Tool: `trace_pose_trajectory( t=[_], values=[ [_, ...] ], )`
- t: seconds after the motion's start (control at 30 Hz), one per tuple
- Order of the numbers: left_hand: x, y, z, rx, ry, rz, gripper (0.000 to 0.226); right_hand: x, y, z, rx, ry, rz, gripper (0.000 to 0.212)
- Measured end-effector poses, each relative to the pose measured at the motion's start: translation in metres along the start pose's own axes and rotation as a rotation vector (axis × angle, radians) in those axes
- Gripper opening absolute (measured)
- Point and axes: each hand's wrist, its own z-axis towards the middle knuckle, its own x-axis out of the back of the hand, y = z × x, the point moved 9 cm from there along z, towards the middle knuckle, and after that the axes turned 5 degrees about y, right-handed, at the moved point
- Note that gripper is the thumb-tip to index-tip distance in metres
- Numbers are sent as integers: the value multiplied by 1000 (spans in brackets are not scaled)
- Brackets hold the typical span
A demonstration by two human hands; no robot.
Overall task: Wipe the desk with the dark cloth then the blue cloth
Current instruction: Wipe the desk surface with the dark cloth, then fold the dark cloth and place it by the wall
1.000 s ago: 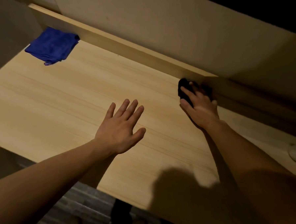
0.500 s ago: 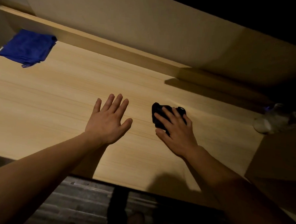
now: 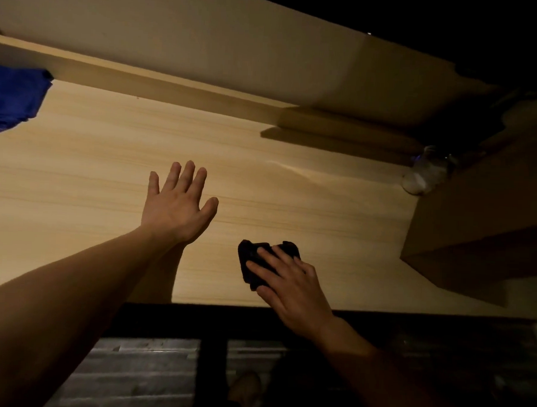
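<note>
A pale wooden desk (image 3: 293, 186) runs wall to wall in a dim room, with a raised ledge along its back under a beige wall (image 3: 207, 38). A brown box-like block (image 3: 477, 233) stands at its right end. The blue cloth (image 3: 13, 98) lies crumpled at the far left by the ledge. The left hand (image 3: 176, 208) rests flat, fingers spread wide. The right hand (image 3: 291, 285) presses the dark cloth (image 3: 258, 258) near the front edge. A small clear jar (image 3: 424, 174), contents unclear, sits far right.
</note>
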Motion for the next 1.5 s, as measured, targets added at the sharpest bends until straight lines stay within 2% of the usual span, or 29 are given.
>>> trace_pose_trajectory(
  t=[0.1, 0.27, 0.3, 0.37, 0.43, 0.5, 0.57, 0.63, 0.73, 0.8, 0.87, 0.93, 0.97, 1.0, 1.07, 1.17, 1.33, 1.47, 1.5],
  values=[
    [4, 0, -1, -17, -6, -33, 82, -3, -9, -16, -55, 64, 80, 50],
    [17, 19, -69, -37, 95, -383, 66, 0, -22, -32, -221, 155, 287, 43],
    [17, 19, -88, 42, 66, -541, 61, 4, -29, -31, -236, 164, 325, 42],
    [13, 18, -122, 309, -61, -985, 54, 19, -58, -23, -191, 177, 300, 43],
    [8, 27, -145, 522, -269, -1341, 51, 36, -93, -7, -105, 187, 223, 48],
    [14, 37, -156, 655, -423, -1712, 40, 54, -125, 16, -47, 213, 175, 48],
    [33, 35, -153, 787, -428, -2025, 32, 70, -151, 42, -7, 208, 146, 49],
    [50, 23, -142, 882, -364, -2193, 35, 83, -172, 68, 52, 166, 113, 38],
    [68, -4, -124, 929, -291, -2190, 45, 102, -191, 101, 144, 164, 145, 36],
    [79, -20, -112, 929, -291, -2194, 42, 112, -184, 121, 78, 256, 279, 42],
    [86, -38, -98, 951, -284, -2196, 38, 105, -159, 143, -156, 316, 551, 51],
    [91, -58, -82, 963, -253, -2207, 41, 78, -142, 163, -452, 201, 942, 70],
    [93, -67, -73, 959, -238, -2211, 43, 63, -142, 174, -528, 108, 1113, 73],
    [95, -78, -64, 953, -223, -2197, 45, 54, -146, 186, -556, 24, 1250, 64],
    [100, -99, -48, 961, -183, -2140, 46, 48, -159, 211, -552, -34, 1416, 37],
    [113, -136, -28, 969, -123, -1981, 42, 48, -168, 245, -540, 43, 1310, 22],
    [140, -197, 20, 826, -58, -1686, 32, 54, -187, 315, -460, 188, 1040, 6],
    [161, -253, 80, 704, 45, -1448, 39, 57, -194, 385, -492, 274, 955, 5],
    [162, -270, 93, 683, 73, -1320, 46, 51, -191, 399, -532, 251, 941, 13]
  ],
)
